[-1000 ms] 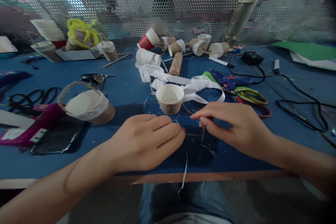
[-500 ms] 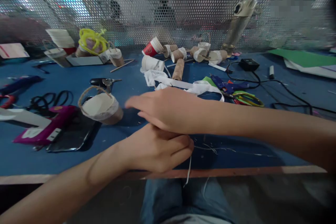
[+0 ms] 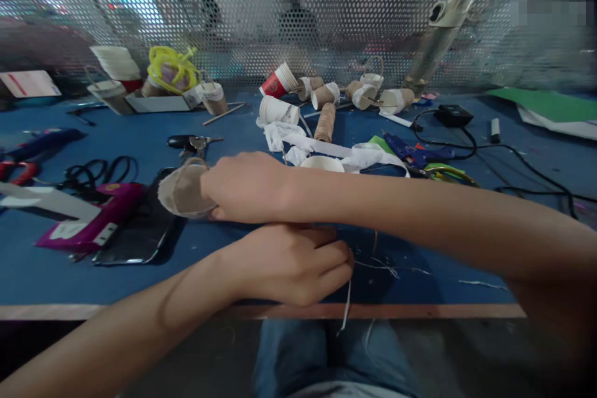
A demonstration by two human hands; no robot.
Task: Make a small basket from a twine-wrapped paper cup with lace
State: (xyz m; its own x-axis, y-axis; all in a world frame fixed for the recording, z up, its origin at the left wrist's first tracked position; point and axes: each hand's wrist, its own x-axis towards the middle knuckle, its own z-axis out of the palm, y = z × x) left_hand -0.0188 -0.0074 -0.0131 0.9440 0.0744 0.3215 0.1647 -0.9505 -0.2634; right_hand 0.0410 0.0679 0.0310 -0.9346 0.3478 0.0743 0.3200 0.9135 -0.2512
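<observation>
My right hand (image 3: 247,186) reaches left across my body and is closed on the side of a small twine-wrapped paper cup (image 3: 181,189) with a white band at its rim and a twine handle. The cup is tilted; part of it is hidden by my fingers. Just below my right wrist, my left hand (image 3: 293,267) is closed near the table's front edge, and a thin white string (image 3: 346,308) hangs down from it. Whatever else lies inside that fist is hidden. Another cup rim (image 3: 323,165) shows behind my right forearm.
A purple power strip (image 3: 121,199) and a dark phone-like slab (image 3: 135,242) lie left. Behind are white ribbon (image 3: 321,146), a twine roll (image 3: 325,122) and several small cups. A blue glue gun (image 3: 415,152) and black cables are right. A perforated metal screen (image 3: 252,18) stands behind.
My right hand has moved left and taken hold of the twine-wrapped cup, which now tips. My left hand stays closed in nearly the same place. The view has shifted slightly.
</observation>
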